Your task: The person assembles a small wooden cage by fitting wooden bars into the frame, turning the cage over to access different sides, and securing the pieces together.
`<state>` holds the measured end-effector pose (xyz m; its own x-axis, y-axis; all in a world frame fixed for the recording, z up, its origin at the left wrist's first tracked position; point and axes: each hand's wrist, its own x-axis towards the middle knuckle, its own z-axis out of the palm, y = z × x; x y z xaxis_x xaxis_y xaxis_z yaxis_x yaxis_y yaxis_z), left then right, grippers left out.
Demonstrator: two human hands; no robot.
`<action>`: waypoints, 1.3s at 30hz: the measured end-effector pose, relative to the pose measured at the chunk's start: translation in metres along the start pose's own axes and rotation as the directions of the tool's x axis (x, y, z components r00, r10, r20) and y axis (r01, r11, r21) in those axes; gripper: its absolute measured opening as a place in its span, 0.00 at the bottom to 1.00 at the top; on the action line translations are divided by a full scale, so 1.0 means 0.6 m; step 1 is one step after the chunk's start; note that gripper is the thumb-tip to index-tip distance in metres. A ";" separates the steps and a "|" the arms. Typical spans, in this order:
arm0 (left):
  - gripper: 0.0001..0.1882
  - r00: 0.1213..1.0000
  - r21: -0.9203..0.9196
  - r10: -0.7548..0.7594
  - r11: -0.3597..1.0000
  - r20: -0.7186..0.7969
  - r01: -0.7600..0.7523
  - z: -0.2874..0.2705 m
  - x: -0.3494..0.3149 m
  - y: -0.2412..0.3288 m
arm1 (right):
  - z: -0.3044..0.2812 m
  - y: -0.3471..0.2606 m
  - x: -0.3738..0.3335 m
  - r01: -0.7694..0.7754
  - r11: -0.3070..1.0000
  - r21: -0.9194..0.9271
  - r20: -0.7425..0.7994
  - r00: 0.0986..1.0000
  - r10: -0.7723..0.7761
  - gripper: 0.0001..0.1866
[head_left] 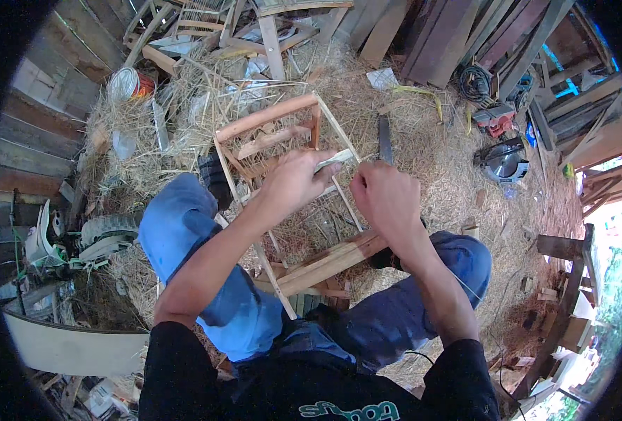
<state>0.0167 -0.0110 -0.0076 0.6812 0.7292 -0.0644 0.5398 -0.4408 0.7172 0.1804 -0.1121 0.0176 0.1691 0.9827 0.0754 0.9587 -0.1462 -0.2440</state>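
Note:
A light wooden chair frame stands tilted between my knees, with slats and thin rails. My left hand is closed around a pale flat strip above the frame's right-hand rail. Close beside the strip's end, my right hand is curled in a fist; what its fingers grip is hidden. A thin pale strand shows past my right forearm, over the knee; where it leads I cannot tell. Below the hands, a thick wooden beam crosses between my legs.
Straw and shavings cover the ground. A dark flat bar lies beyond my right hand. Farther right are a circular saw, a red power tool and a coiled cable. Boards lean at the back; a tin lies far left.

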 end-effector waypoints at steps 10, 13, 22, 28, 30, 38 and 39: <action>0.20 0.998 0.010 0.039 0.999 -0.044 -0.039 0.019 0.004 -0.012 | 0.005 0.010 0.001 0.015 1.000 -0.008 -0.017 1.000 -0.015 0.09; 0.21 1.000 -0.006 0.030 1.000 -0.010 -0.030 0.016 0.006 -0.006 | 0.004 0.014 0.002 0.001 1.000 0.014 -0.012 1.000 -0.001 0.10; 0.26 0.996 -0.313 0.037 0.950 0.078 -0.010 -0.024 0.023 -0.039 | -0.107 0.067 0.013 -0.272 0.817 0.508 0.112 0.962 0.250 0.14; 0.29 0.961 -0.495 -0.028 0.852 0.276 0.167 -0.052 0.009 -0.009 | -0.064 0.054 0.014 -0.239 0.310 0.920 0.238 0.970 0.042 0.14; 0.29 0.953 -0.523 -0.037 0.829 0.302 0.198 -0.042 0.009 -0.006 | -0.066 0.052 0.012 -0.229 0.275 0.934 0.223 0.973 0.052 0.14; 0.27 0.961 -0.496 -0.041 0.850 0.273 0.177 -0.018 0.017 -0.021 | -0.063 0.044 0.006 -0.216 0.286 0.934 0.195 0.976 0.100 0.15; 0.27 0.965 -0.490 -0.041 0.855 0.258 0.168 -0.016 0.016 -0.021 | -0.060 0.043 0.004 -0.213 0.299 0.930 0.188 0.976 0.109 0.16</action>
<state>0.0117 0.0063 -0.0107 0.7630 0.5869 -0.2709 0.3334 0.0018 0.9428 0.2137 -0.1174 0.0461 0.2263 0.9647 -0.1350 0.0375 -0.1471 -0.9884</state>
